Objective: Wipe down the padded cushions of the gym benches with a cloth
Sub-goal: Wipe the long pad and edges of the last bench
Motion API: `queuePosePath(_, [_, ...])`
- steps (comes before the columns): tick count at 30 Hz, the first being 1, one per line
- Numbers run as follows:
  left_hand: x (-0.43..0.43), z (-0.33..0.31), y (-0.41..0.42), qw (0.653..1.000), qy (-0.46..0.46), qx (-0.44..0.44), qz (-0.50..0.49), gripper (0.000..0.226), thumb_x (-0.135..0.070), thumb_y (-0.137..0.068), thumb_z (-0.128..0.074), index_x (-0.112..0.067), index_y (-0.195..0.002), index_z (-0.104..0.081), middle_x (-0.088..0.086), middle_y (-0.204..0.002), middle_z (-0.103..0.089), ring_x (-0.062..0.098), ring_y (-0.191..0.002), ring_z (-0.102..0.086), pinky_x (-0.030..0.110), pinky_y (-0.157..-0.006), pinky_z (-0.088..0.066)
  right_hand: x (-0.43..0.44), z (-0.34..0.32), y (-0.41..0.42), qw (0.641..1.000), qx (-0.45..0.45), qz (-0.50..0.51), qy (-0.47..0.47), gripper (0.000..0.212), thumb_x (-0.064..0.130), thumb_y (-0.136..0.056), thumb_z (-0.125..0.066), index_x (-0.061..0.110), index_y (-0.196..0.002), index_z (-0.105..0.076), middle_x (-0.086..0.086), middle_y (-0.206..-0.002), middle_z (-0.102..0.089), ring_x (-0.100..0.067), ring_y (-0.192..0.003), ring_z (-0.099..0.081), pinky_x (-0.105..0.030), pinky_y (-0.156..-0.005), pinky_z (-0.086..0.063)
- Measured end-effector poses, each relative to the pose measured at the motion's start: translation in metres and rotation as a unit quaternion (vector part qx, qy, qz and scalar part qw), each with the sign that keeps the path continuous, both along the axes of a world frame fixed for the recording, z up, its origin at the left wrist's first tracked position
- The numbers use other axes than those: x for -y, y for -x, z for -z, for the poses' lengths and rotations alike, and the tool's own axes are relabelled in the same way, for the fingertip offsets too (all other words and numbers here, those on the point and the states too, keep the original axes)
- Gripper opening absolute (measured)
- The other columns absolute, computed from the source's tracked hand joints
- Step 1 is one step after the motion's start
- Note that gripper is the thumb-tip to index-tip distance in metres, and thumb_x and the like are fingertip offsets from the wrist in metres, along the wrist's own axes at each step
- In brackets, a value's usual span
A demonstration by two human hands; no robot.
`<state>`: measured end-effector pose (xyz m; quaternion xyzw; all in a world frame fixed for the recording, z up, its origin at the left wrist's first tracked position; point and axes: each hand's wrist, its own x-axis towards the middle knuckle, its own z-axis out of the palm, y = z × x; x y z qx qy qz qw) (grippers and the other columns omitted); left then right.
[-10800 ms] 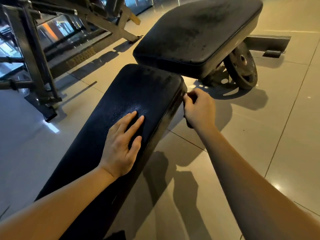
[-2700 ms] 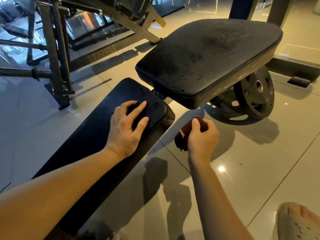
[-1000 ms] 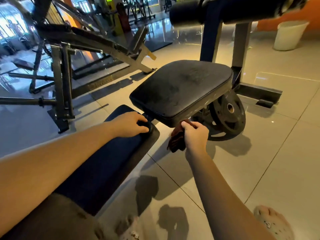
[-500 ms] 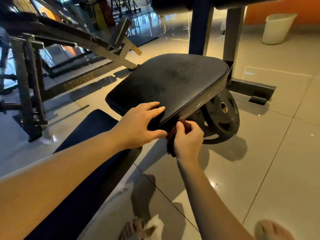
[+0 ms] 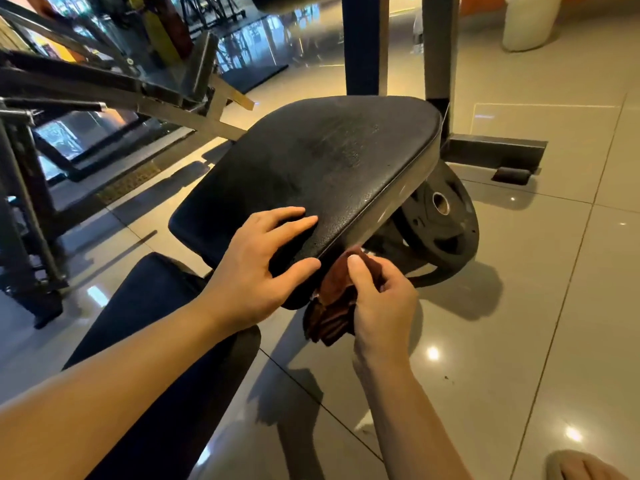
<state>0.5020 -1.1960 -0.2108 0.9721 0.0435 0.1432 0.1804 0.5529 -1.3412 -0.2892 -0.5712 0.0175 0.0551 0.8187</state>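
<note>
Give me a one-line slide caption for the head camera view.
Left hand rests on the black seat cushion while the right hand holds a brown cloth against its near edge.

The left hand [image 5: 256, 271] and right hand [image 5: 384, 303] are bare, as are the left forearm [image 5: 121, 393] and right forearm [image 5: 408, 410] along all that shows. The fingers [image 5: 287, 214] are slim, with short, plain nails; the right thumbnail [image 5: 354, 260] is trimmed close. At the lower right corner a foot [image 5: 588, 467] wears pale, rounded footwear, cut off by the frame.
</note>
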Motion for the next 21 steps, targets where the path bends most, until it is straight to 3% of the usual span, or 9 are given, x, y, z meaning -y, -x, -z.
queuePosePath(4, [-0.007, 0.007, -0.002, 1.000, 0.029, 0.003, 0.003, 0.058, -0.059, -0.091, -0.056, -0.038, -0.145, -0.053, -0.023, -0.146, -0.042, 0.007, -0.142, -0.032, 0.051, -0.116, -0.035, 0.003, -0.011, -0.034, 0.995, 0.000, 0.041, -0.095, 0.022, 0.012, -0.095, -0.070, 0.017, -0.114, -0.060, 0.000, -0.091, -0.074, -0.013, -0.088, -0.072, -0.027, -0.079, -0.060])
queuePosePath(6, [-0.007, 0.006, -0.003, 0.999, 0.032, 0.003, 0.003, 0.058, -0.060, -0.091, -0.056, -0.038, -0.144, -0.053, -0.022, -0.145, -0.043, 0.007, -0.141, -0.032, 0.051, -0.115, -0.036, -0.003, -0.011, -0.036, 0.994, 0.043, 0.096, -0.021, 0.019, 0.015, -0.095, -0.070, 0.021, -0.109, -0.057, -0.004, -0.094, -0.068, -0.012, -0.087, -0.069, -0.026, -0.078, -0.058])
queuePosePath(8, [-0.006, 0.006, -0.004, 0.999, 0.032, 0.001, 0.005, 0.059, -0.060, -0.090, -0.056, -0.037, -0.144, -0.054, -0.022, -0.145, -0.043, 0.006, -0.141, -0.032, 0.051, -0.115, -0.036, -0.010, -0.006, -0.029, 0.985, 0.078, 0.146, 0.045, 0.006, 0.017, -0.099, -0.066, 0.019, -0.101, -0.061, 0.003, -0.090, -0.064, -0.007, -0.085, -0.065, -0.019, -0.074, -0.053])
queuePosePath(10, [-0.006, 0.006, -0.004, 1.000, 0.031, 0.002, 0.004, 0.059, -0.060, -0.090, -0.056, -0.037, -0.144, -0.054, -0.022, -0.145, -0.043, 0.006, -0.140, -0.033, 0.051, -0.115, -0.037, -0.016, 0.000, -0.021, 0.979, 0.085, 0.172, 0.073, 0.008, 0.022, -0.102, -0.059, 0.018, -0.099, -0.066, 0.007, -0.091, -0.065, -0.007, -0.089, -0.064, -0.024, -0.076, -0.054])
queuePosePath(13, [-0.006, 0.006, -0.003, 0.999, 0.036, 0.003, 0.006, 0.058, -0.059, -0.090, -0.058, -0.039, -0.144, -0.053, -0.022, -0.145, -0.042, 0.008, -0.140, -0.034, 0.053, -0.114, -0.038, -0.017, -0.002, -0.005, 0.984, 0.081, 0.140, 0.070, 0.023, 0.035, -0.102, -0.059, 0.020, -0.116, -0.069, 0.009, -0.105, -0.067, -0.007, -0.102, -0.064, -0.027, -0.085, -0.055])
queuePosePath(16, [-0.007, 0.005, -0.003, 0.999, 0.037, -0.002, 0.008, 0.057, -0.059, -0.091, -0.058, -0.040, -0.144, -0.052, -0.022, -0.145, -0.041, 0.009, -0.141, -0.033, 0.054, -0.114, -0.038, -0.017, 0.000, 0.006, 0.989, 0.067, 0.107, 0.072, 0.032, 0.028, -0.094, -0.071, 0.024, -0.125, -0.064, 0.011, -0.116, -0.066, -0.004, -0.111, -0.061, -0.028, -0.096, -0.054])
queuePosePath(19, [-0.008, 0.006, -0.002, 0.999, 0.042, 0.001, 0.010, 0.058, -0.058, -0.090, -0.058, -0.037, -0.144, -0.053, -0.022, -0.145, -0.042, 0.006, -0.141, -0.033, 0.053, -0.115, -0.037, -0.023, 0.012, 0.032, 0.996, 0.057, 0.057, 0.031, 0.030, 0.024, -0.094, -0.071, 0.028, -0.122, -0.062, 0.011, -0.114, -0.065, -0.013, -0.110, -0.065, -0.038, -0.092, -0.057])
queuePosePath(21, [-0.007, 0.006, -0.002, 0.999, 0.047, 0.005, 0.009, 0.060, -0.059, -0.089, -0.058, -0.036, -0.144, -0.054, -0.021, -0.145, -0.042, 0.005, -0.141, -0.033, 0.050, -0.115, -0.037, -0.025, 0.010, 0.044, 0.996, 0.069, 0.048, 0.022, 0.028, 0.019, -0.095, -0.071, 0.026, -0.120, -0.060, 0.008, -0.112, -0.064, -0.013, -0.108, -0.064, -0.035, -0.090, -0.058])
